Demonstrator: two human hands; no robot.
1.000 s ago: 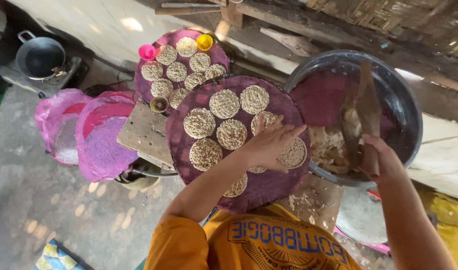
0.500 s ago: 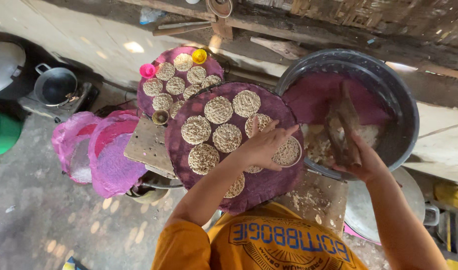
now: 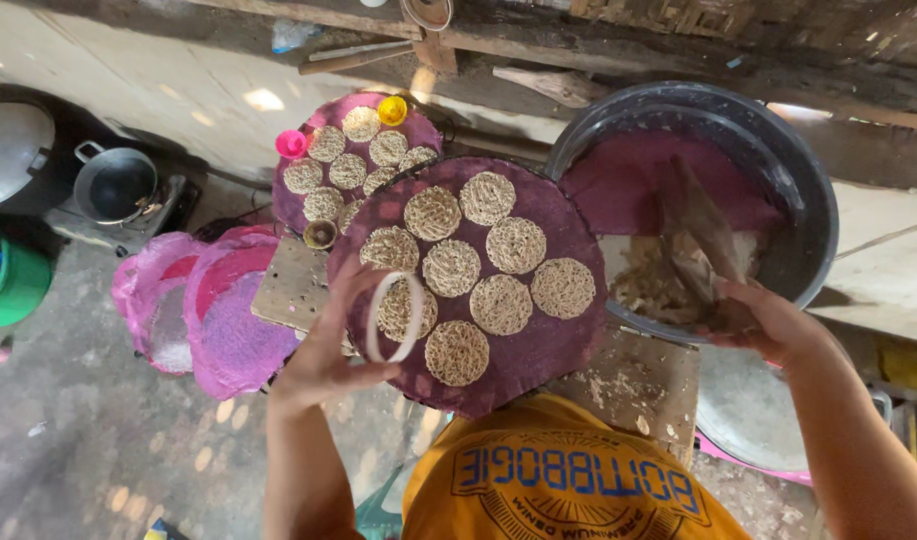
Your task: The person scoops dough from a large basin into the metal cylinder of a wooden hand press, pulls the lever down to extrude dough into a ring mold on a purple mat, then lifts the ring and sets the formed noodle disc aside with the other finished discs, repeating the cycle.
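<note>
My left hand point(image 3: 323, 355) holds a white ring mould point(image 3: 369, 325) upright over the near left edge of a round purple tray point(image 3: 578, 340). Several flat round cakes of pale shredded food point(image 3: 515, 245) lie on this tray. My right hand point(image 3: 768, 320) grips a wooden paddle point(image 3: 703, 235) that stands in a large dark basin point(image 3: 808, 190). The basin is lined with purple cloth and holds pale loose food near the paddle.
A second purple tray point(image 3: 418, 130) of cakes lies behind, with a pink cup point(image 3: 291, 143) and a yellow cup point(image 3: 392, 110) on it. Pink mesh covers point(image 3: 228, 320) lie left. A metal pot point(image 3: 116, 183), a lid point(image 3: 8, 150) and a green bucket point(image 3: 13, 285) stand far left.
My left hand has come off the cakes at the tray's right side and moved to the near left edge, holding the ring up. My right hand stays on the paddle.
</note>
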